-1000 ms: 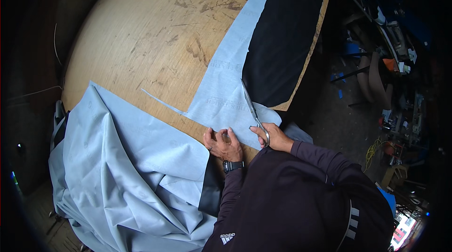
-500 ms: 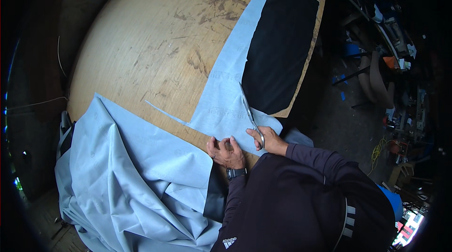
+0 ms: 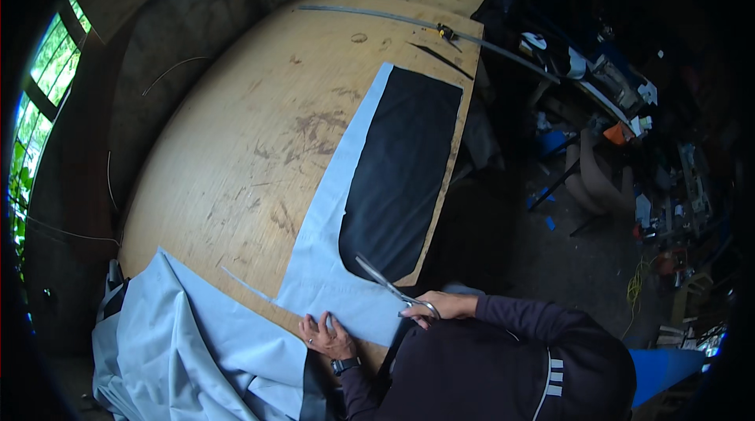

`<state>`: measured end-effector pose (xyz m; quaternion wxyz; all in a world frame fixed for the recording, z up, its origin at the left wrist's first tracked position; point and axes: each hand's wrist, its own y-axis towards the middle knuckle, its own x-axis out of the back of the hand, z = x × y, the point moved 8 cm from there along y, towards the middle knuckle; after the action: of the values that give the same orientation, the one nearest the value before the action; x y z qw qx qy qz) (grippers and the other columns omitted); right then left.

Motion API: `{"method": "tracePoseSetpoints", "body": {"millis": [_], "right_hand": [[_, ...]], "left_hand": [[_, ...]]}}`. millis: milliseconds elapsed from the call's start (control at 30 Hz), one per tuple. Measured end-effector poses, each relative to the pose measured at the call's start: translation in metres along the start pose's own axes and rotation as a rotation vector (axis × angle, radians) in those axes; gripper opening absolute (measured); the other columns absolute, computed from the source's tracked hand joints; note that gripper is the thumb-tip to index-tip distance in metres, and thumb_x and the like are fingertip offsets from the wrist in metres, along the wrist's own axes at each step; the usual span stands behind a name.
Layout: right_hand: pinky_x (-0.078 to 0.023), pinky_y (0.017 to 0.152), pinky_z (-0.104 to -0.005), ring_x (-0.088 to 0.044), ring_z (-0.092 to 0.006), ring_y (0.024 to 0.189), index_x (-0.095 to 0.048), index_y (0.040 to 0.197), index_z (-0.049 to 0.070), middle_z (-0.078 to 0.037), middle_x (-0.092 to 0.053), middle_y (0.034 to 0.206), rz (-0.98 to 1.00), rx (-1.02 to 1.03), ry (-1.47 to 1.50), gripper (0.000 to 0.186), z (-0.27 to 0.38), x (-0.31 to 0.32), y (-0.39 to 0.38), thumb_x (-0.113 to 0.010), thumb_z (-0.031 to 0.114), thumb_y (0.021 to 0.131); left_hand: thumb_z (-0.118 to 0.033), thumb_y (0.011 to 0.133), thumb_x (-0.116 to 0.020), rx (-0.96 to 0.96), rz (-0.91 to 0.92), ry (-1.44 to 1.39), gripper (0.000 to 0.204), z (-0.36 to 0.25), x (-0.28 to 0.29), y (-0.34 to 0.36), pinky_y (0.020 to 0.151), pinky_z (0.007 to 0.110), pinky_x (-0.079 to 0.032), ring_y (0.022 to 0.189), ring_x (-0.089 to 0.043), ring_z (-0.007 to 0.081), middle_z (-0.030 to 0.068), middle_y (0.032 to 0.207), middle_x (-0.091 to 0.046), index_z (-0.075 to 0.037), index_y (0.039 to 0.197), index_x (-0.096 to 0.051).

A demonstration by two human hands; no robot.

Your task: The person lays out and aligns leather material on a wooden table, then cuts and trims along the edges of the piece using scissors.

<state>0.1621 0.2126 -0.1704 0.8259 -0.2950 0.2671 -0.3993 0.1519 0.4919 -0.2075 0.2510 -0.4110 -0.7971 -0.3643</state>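
Note:
My right hand (image 3: 443, 307) holds silver scissors (image 3: 373, 270), their blades angled up-left over the lower, curved end of a black fabric piece (image 3: 401, 161). That piece lies on a long pale blue-grey sheet (image 3: 318, 240) on the plywood table (image 3: 228, 146). My left hand (image 3: 326, 334) rests with fingers apart and bent on the lower edge of this sheet, beside a large rumpled heap of the same pale fabric (image 3: 173, 327), which has a dark underside showing. A thin pale offcut (image 3: 248, 283) trails left from the sheet.
A long metal bar (image 3: 370, 16) crosses the table's far end, with a small yellow and black tool (image 3: 447, 33) and a dark thin strip (image 3: 440, 59) near it. To the right stand a cluttered bench (image 3: 598, 79), a chair (image 3: 590, 185) and a loose yellow cord (image 3: 633, 287).
The view has tilted up, showing the table's far end and a bright window at left. The scissors have swung leftward, from upright along the black fabric's edge to a slant over its lower corner.

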Motion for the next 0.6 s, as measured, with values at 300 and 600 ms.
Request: {"method": "tracePoseSetpoints", "body": {"millis": [300,600], "right_hand": [[-0.051,0.056,-0.0317,-0.065,-0.0147,0.056,-0.061,0.075,0.005,-0.004,-0.063,0.061,-0.578,0.162,-0.52,0.053,0.042,0.215,-0.047,-0.07,0.054,0.091],[-0.052,0.054,-0.0267,-0.061,-0.0118,0.055,-0.056,0.081,0.006,-0.003,-0.059,0.064,-0.177,0.128,-0.032,0.051,0.005,0.349,0.015,-0.064,0.054,0.096]], "left_hand": [[-0.01,0.085,-0.067,0.145,0.099,0.217,0.019,-0.029,-0.023,-0.011,0.106,0.05,-0.036,0.126,-0.053,0.0327,0.0116,0.131,-0.06,-0.016,0.099,-0.077],[-0.051,0.092,-0.063,0.366,0.136,0.638,0.046,-0.065,-0.044,0.006,0.092,0.05,-0.051,0.109,-0.063,0.0407,0.0201,0.119,-0.067,-0.008,0.102,-0.076]]}}
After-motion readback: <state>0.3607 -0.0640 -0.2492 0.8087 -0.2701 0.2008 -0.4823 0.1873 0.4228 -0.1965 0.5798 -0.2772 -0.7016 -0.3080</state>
